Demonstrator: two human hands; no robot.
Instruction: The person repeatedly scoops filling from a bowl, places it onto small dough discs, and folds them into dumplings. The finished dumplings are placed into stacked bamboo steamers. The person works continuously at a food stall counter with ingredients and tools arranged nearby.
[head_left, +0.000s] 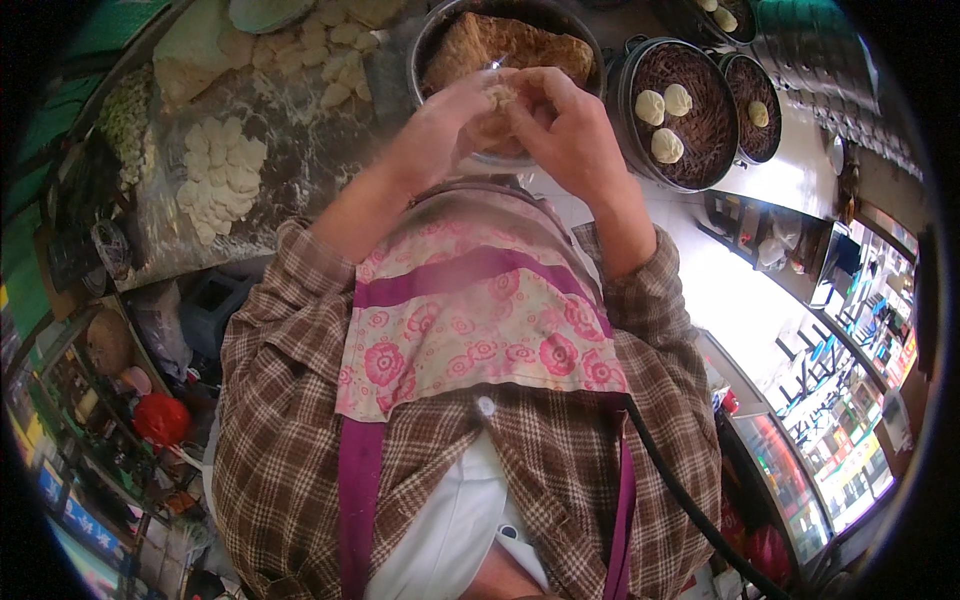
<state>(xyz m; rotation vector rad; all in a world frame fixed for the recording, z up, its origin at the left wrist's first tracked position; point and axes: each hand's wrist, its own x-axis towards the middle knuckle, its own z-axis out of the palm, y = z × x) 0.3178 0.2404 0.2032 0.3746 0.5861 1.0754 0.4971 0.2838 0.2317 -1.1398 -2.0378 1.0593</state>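
Observation:
Close together over a steel bowl (417, 64), my two hands work at a small dough bun (498, 96). My left hand (456, 120), slightly blurred, cups it from the left. The fingertips of my right hand (566, 112) pinch at its top edge; fingers hide much of the dough. Behind them the bowl holds a large mass of brown filling (502, 43). To the right stands a round steamer (628, 127) with a dark woven liner, bearing three pale pleated buns (667, 146). A smaller-looking steamer (752, 142) beside it holds one bun (758, 114).
Left of the bowl is a floured worktop (300, 161) with a heap of dough pieces (221, 176), flattened dough rounds (346, 64) and a large dough slab (196, 56). Chopped green vegetable (126, 124) lies at its far left. Another steamer (739, 30) with buns stands at upper right.

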